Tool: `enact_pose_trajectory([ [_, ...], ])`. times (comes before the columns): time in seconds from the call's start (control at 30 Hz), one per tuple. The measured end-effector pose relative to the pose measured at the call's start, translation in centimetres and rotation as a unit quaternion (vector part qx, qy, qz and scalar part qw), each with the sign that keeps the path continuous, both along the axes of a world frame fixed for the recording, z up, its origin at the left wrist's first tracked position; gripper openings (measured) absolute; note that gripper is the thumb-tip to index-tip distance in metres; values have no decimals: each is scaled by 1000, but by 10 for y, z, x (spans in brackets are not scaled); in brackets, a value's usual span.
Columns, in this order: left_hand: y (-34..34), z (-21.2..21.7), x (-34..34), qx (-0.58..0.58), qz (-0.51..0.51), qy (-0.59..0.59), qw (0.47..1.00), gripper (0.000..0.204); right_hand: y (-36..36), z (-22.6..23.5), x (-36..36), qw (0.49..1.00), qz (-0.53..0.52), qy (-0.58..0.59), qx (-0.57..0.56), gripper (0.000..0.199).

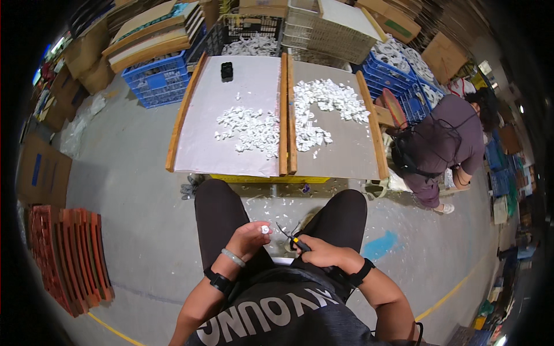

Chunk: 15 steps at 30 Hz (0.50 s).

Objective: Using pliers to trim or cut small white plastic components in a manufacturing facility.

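Above my lap, my left hand [250, 239] pinches a small white plastic piece [265, 229] between thumb and fingers. Just to its right, my right hand [322, 252] is wrapped round a pair of snips [296, 241] with black and yellow handles. Their thin blades stand apart and point toward the white piece, not touching it. In front of my knees are two wood-edged boards; the left board [202, 127] bears a loose heap of small white pieces [254, 131], and the right board [346, 155] another heap of white pieces [323, 98].
A small black object [227, 71] lies on the left board's far part. Blue crates [156, 81] and a black crate [216, 36] stand behind. At right, a person [441, 135] in purple bends over. Stacked reddish slabs [72, 254] stand at left. White scraps litter the floor between my legs.
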<state>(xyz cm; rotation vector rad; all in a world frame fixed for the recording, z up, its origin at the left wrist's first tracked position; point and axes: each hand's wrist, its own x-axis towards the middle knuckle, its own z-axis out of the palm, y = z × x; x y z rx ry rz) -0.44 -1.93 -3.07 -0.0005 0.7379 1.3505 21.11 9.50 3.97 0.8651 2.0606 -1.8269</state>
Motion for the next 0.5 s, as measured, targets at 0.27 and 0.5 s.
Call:
enact_pose_trajectory([
  [0.27,-7,-5,-4,22,5,-9,1000,27,2,68,-17,964,-127,177,-153,24],
  [0.5,-2,0,0,5,-13,-6,1000,25,-6,1,5,997,-19,4,79,30],
])
